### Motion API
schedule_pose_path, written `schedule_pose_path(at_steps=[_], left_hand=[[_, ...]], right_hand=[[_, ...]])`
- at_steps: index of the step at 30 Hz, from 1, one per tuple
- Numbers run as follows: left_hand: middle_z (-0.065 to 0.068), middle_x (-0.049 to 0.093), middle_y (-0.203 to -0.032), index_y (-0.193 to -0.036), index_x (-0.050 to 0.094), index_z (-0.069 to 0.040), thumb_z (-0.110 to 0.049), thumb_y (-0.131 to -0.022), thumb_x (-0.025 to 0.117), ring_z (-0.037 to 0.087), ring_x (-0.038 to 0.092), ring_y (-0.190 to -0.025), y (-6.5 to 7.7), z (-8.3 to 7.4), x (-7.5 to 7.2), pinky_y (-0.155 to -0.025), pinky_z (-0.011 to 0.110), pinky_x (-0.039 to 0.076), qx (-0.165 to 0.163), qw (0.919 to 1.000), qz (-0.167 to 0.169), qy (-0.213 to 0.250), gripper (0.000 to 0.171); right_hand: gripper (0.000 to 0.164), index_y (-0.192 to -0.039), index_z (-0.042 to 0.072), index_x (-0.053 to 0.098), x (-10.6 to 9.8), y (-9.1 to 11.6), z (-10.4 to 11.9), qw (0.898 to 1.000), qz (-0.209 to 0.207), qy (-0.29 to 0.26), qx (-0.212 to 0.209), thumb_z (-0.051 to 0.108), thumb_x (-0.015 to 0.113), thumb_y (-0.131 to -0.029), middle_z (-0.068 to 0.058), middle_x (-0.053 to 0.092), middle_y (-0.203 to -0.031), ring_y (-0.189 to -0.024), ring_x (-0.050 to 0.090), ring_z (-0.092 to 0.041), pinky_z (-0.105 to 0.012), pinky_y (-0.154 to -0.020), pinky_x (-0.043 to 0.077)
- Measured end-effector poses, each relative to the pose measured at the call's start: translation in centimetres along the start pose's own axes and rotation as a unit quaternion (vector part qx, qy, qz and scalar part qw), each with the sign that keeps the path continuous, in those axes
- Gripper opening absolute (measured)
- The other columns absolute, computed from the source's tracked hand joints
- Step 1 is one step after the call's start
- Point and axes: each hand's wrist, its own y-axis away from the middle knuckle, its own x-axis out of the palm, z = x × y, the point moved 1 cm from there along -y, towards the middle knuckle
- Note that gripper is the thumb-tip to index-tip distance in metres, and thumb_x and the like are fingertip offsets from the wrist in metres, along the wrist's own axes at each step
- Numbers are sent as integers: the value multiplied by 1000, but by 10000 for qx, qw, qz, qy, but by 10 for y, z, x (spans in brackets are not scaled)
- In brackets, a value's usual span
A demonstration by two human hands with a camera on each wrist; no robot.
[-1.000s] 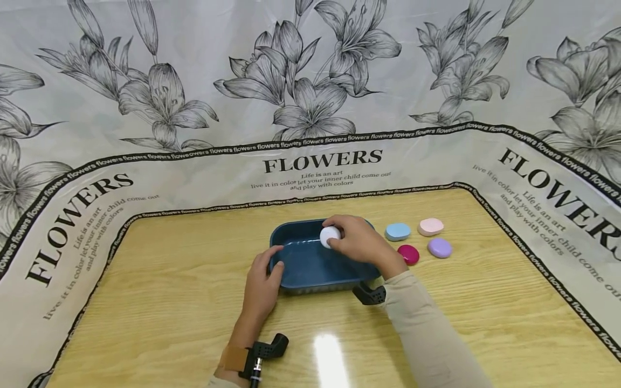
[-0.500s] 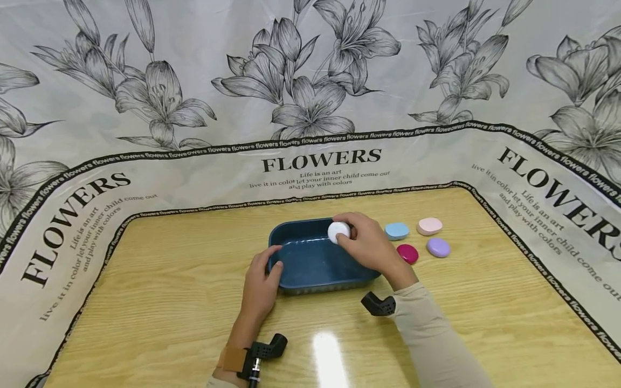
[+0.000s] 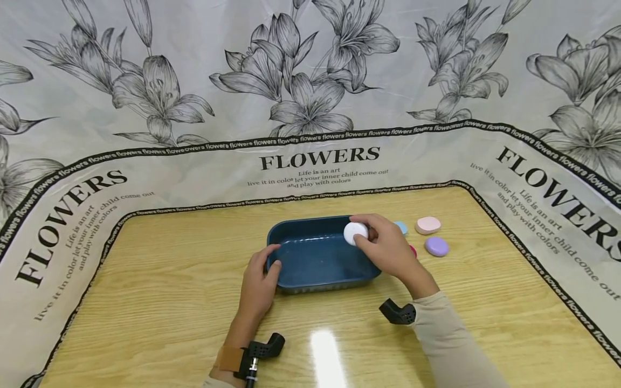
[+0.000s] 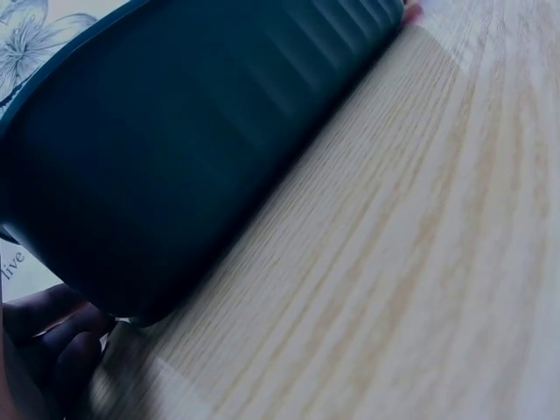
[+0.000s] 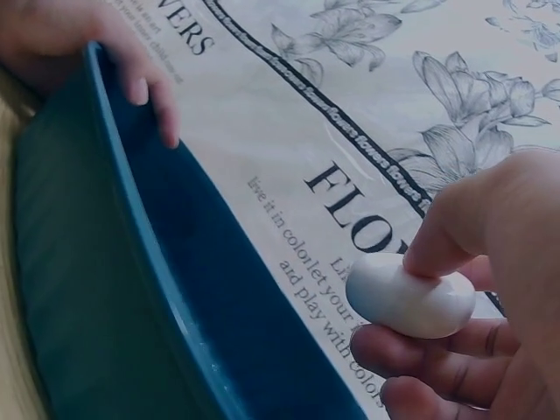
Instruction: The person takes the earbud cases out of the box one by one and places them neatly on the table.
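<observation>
My right hand [image 3: 385,245] pinches a white, rounded bar of soap [image 3: 356,234] between thumb and fingers, above the right end of a dark blue basin [image 3: 315,281]. Its smooth, glossy oval side shows in the right wrist view, with the thumb on top and fingers beneath. At the basin's left end my left hand [image 3: 258,283] grips the rim. In the right wrist view two of its digits hang over the rim to the inside, while the left wrist view has curled fingers [image 4: 70,341] against the outer wall. The bare basin floor shows between the hands.
Right of the basin lie a pink soap [image 3: 428,225] and a purple soap [image 3: 437,246]. A light blue soap [image 3: 401,228] and a magenta soap [image 3: 413,251] are mostly hidden behind my right hand. A flower-printed cloth [image 3: 320,159] surrounds the wooden table [image 3: 184,280] at back and sides.
My right hand has moved right with the white soap, from over the middle of the basin to its right end, covering the blue and magenta soaps. The left hand stays put.
</observation>
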Motion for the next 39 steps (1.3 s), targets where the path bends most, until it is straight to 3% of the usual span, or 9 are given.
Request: schedule_pose_path(at_steps=[13,19,22,27,33,39], left_hand=[[9,56,-133,-136,62,-22,-23,-101,57,28,54,-124,-3,-1,-3,-101,53,43,-49,10000,70,8,36],[9,56,-133,-137,62,-20,-23,-101,56,28,53,-124,-3,1,-3,-102,54,43,-39,10000,52,14,36],[9,56,-134,-137,61,-20,-23,-102,56,28,53,-125,-2,2,-4,-102,54,42,-9,10000,42,15,36],[10,56,-134,-137,61,-20,-22,-102,56,28,52,-126,-2,2,-3,-103,54,42,21,10000,35,2,36],[9,56,-135,-137,61,-21,-21,-102,56,28,52,-128,-1,0,-2,-104,54,41,23,9999,87,47,36],[8,56,-135,-137,61,-22,-21,-101,56,26,51,-128,-1,0,-3,-105,53,41,19,10000,85,26,36]], right_hand=[[38,-132,4,62,-19,5,-13,9991,-44,-297,300,7,66,-95,-13,64,-114,-77,58,-21,-26,-63,49],[37,-133,7,61,-32,11,-22,9962,86,-572,644,11,65,-97,-16,69,-94,-58,54,-15,-27,-50,43],[36,-133,5,60,-40,14,-28,9945,102,-707,762,12,65,-97,-18,69,-90,-59,57,-13,-26,-51,46],[36,-132,-1,59,-51,21,-36,9950,108,-670,736,10,64,-98,-18,63,-111,-83,67,-8,-24,-68,55],[36,-132,-4,57,-63,36,-49,9925,336,-769,892,12,62,-100,-22,62,-117,-83,69,-12,-33,-70,58],[35,-129,-8,58,-71,52,-63,9911,532,-624,1045,10,62,-99,-28,53,-134,-86,65,-7,-33,-67,58]])
